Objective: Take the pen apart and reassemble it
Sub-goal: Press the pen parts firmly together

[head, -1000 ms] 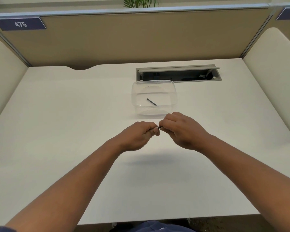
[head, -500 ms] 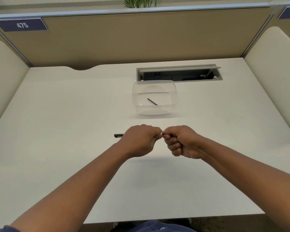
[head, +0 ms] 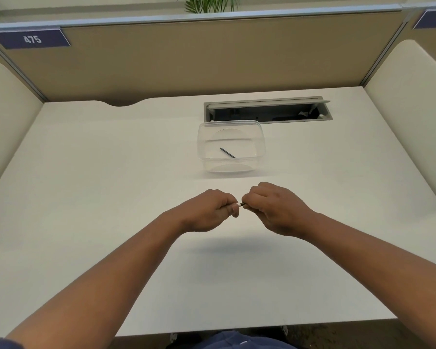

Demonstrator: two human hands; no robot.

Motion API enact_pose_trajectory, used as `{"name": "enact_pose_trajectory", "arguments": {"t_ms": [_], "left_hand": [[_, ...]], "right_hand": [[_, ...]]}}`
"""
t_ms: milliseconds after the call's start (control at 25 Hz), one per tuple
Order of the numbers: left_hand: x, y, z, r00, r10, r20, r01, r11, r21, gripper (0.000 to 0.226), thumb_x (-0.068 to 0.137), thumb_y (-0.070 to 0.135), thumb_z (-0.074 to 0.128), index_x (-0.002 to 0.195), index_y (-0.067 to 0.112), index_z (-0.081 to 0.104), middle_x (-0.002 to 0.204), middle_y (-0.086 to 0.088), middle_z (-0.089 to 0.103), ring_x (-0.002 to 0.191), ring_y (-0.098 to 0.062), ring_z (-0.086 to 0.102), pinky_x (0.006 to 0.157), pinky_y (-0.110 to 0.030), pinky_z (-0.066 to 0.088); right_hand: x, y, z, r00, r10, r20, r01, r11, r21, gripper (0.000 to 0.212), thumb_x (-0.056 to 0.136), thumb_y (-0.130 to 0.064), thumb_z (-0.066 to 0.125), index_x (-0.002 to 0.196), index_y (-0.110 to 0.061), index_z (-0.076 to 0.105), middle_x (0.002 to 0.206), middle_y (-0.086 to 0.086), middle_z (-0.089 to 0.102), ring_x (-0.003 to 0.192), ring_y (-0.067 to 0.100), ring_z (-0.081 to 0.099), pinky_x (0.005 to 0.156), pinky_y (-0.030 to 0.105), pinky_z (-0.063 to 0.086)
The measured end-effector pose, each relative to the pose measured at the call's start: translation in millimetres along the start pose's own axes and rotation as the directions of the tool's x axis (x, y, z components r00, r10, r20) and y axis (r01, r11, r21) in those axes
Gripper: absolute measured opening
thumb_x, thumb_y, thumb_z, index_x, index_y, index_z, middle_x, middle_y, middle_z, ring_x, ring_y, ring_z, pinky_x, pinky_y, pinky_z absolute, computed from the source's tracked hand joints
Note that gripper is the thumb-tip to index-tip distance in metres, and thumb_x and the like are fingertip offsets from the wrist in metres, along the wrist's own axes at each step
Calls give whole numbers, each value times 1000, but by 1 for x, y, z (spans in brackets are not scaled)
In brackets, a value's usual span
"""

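Rising off the desk [head: 86,197] since half a second ago, both fists now meet just in front of the clear tub [head: 230,147]. The left hand [head: 209,212] and right hand [head: 275,210], curled closed, pinch the pen [head: 241,204] between them; likely twisting a joint. A thin dark rod [head: 227,152] lies inside the tub.

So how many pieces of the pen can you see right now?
2. One thin dark piece lies in the clear tub; the other is gripped between the left hand and right hand. The fists may hide more.
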State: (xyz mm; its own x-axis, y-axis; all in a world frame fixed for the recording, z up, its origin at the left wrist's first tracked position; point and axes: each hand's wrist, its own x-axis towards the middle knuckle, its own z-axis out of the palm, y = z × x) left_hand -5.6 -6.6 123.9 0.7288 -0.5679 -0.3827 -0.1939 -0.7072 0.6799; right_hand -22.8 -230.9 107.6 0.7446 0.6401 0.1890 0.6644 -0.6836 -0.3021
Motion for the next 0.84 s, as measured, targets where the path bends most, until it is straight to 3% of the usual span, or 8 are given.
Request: {"name": "enact_pose_trajectory", "arguments": {"t_ms": [200,440,600,680,720,760,800,840], "left_hand": [[-2,1,6,995,66,-77,-68,997,-29,30,106,30,47,81,27,63,63,12,50,58,0,47,56,-15,34],[-3,-2,16,992,58,-114,-54,998,39,30,105,30,46,82,21,62,62,11,52,58,-5,45,60,-27,39],[-4,-1,15,978,122,-170,-97,984,149,34,104,25,45,70,33,47,59,10,50,58,-10,44,56,-32,36],[-2,0,17,972,152,-181,-100,958,268,31,103,26,43,72,27,46,61,5,51,60,-18,44,57,-37,39],[-1,-1,17,974,143,-175,-87,952,294,30,104,27,43,75,24,48,63,4,53,63,-21,46,58,-37,40],[0,-3,16,980,118,-158,-69,957,282,28,104,29,43,78,23,51,66,5,56,65,-20,48,60,-37,41],[0,-5,14,988,82,-129,-49,971,236,28,105,31,42,80,26,54,68,7,57,67,-17,50,61,-34,41],[1,-6,11,995,46,-92,-29,984,176,27,106,33,42,83,30,57,71,11,57,68,-10,52,62,-31,41]], "right_hand": [[5,-11,4,998,0,-63,6,996,92,17,97,-13,55,82,-17,61,68,-6,49,65,17,35,60,28,32],[7,-13,1,932,249,264,-346,828,441,44,103,-24,49,68,-51,54,63,-15,47,64,5,44,60,20,32],[9,-16,5,796,378,472,-586,287,758,26,99,-19,52,73,-16,55,58,-11,41,53,10,31,53,23,27],[9,-16,8,674,395,624,-658,-63,750,26,95,-20,53,70,-13,51,58,-5,31,52,15,23,49,25,22],[10,-18,9,630,393,670,-677,-146,722,27,94,-23,53,68,-15,51,59,-3,29,52,16,22,48,26,22],[11,-20,10,615,407,675,-694,-126,709,29,94,-26,52,67,-17,52,59,-3,31,52,16,24,48,26,24],[11,-21,11,650,439,621,-704,37,710,30,97,-29,52,69,-19,54,60,-3,38,52,15,29,50,28,28],[11,-20,11,732,459,504,-665,323,673,30,100,-31,50,72,-21,56,63,-3,48,55,14,38,53,31,35]]}}
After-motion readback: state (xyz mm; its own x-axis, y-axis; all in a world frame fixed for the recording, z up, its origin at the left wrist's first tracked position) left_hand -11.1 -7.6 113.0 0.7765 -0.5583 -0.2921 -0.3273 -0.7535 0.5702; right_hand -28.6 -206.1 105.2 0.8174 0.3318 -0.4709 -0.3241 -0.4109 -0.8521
